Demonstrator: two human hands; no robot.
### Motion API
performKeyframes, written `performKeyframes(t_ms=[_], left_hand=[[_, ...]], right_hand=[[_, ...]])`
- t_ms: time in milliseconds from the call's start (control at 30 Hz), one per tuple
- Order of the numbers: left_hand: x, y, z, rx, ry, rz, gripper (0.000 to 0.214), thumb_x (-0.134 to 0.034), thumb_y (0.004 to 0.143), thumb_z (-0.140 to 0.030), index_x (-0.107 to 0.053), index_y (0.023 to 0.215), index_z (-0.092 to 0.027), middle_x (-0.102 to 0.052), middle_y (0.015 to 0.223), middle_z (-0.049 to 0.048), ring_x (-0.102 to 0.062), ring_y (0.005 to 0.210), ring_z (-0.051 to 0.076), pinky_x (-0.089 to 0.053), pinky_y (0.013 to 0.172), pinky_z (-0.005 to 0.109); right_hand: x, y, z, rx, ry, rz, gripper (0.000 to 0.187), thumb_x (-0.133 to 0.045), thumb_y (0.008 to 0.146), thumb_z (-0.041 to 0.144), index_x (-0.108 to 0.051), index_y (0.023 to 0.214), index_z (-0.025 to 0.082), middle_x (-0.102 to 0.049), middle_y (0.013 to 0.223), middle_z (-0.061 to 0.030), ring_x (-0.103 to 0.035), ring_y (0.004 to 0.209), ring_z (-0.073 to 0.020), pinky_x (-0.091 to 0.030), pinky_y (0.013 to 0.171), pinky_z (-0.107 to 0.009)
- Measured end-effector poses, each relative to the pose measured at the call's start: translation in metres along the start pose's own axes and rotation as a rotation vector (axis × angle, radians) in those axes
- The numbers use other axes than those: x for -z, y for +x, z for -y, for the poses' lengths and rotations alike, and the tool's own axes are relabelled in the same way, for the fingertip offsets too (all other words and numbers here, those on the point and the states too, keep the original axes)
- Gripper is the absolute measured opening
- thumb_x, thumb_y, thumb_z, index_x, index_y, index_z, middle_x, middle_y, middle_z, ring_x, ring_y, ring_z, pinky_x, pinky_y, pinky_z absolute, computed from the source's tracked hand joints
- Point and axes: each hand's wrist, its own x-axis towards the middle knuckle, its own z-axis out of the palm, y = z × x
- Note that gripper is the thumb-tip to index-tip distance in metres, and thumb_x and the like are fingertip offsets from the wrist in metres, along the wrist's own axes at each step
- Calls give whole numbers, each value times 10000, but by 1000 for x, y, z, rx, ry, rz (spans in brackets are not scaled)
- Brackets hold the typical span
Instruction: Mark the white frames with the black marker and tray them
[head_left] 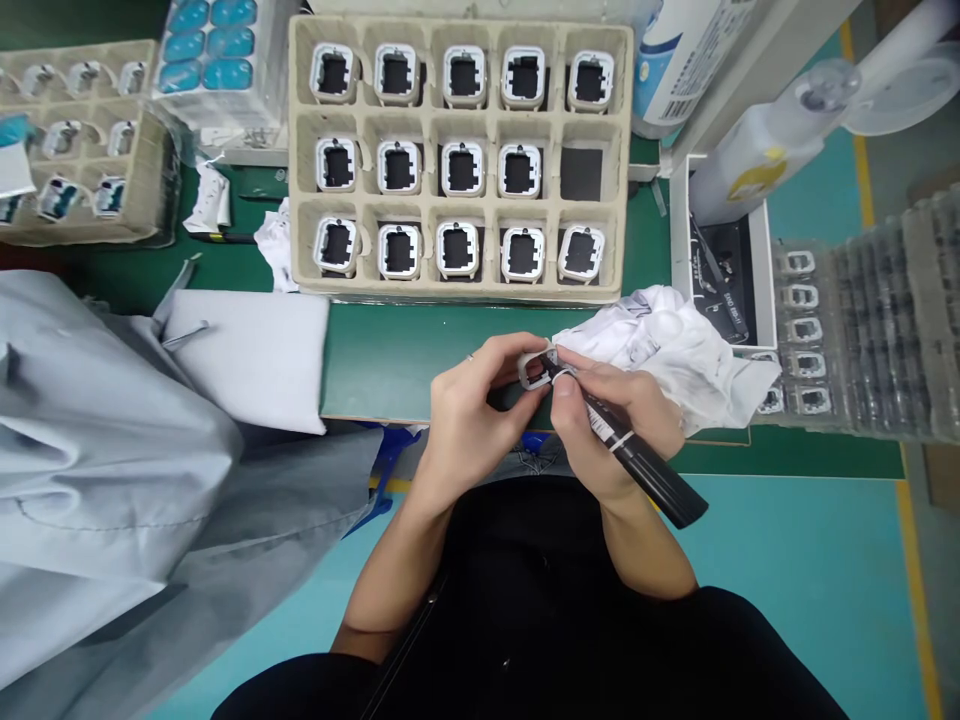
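Observation:
My left hand [472, 415] is closed around a small white square frame [531, 368], pinching it at the near edge of the green table. My right hand [600, 425] grips a black marker pen [637, 455] with its tip touching the frame. A crumpled white cloth [675, 350] lies just to the right of both hands. Behind them stands a cardboard tray [457, 290] holding several more white frames [459, 167]; one pocket [581, 173] in its middle row, far right, has no frame in it.
A grey garment [112, 470] covers the table's left side. Another cardboard tray [82, 140] with parts stands at far left. A clear plastic tray [862, 330] with frames lies at right, beside a white box [761, 270] and a plastic bottle [780, 140].

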Motion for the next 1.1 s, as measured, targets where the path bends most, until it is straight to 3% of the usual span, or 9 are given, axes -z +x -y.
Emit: performKeyframes(t_ms=[267,467,633,933,1100], left_hand=[[1,-1,-1,-34,79,-3,282,-884,1137,-281,-859,1416,-311,-961,1331,27,-960,1136,226,-820,1116,359],[2,-1,-3,-72,125,-7,268,-863,1141,-264,-869,1403,-321,-967,1303,7,-959,1074,199,-819,1060,313],[3,-1,-5,-79,148,-9,256,-860,1150,-266,-866,1402,-314,-970,1294,6,-956,1057,189,-813,1046,295],[2,-3,1,-19,56,3,308,-952,1124,-326,-868,1421,-314,-970,1332,19,-978,1129,224,-829,1101,338],[3,-2,0,-16,41,4,311,-974,1122,-352,-874,1411,-293,-973,1324,30,-983,1136,225,-823,1099,319]], right_hand=[[2,0,1,-10,5,16,214,-895,1065,147,-799,1164,311,-948,971,19,-1012,982,-329,-879,838,-407],[1,0,1,105,-153,25,161,-848,1086,179,-809,1122,332,-897,873,40,-1003,934,-300,-867,764,-355],[-3,1,2,167,-154,10,170,-830,1089,158,-813,1095,327,-869,841,59,-969,810,-250,-878,820,-347],[-1,0,1,-51,-49,2,124,-847,1139,244,-764,1086,319,-934,943,26,-1005,935,-299,-839,738,-360],[1,2,2,29,-93,40,145,-847,1112,188,-775,1099,314,-928,913,44,-1006,932,-290,-847,772,-348]])
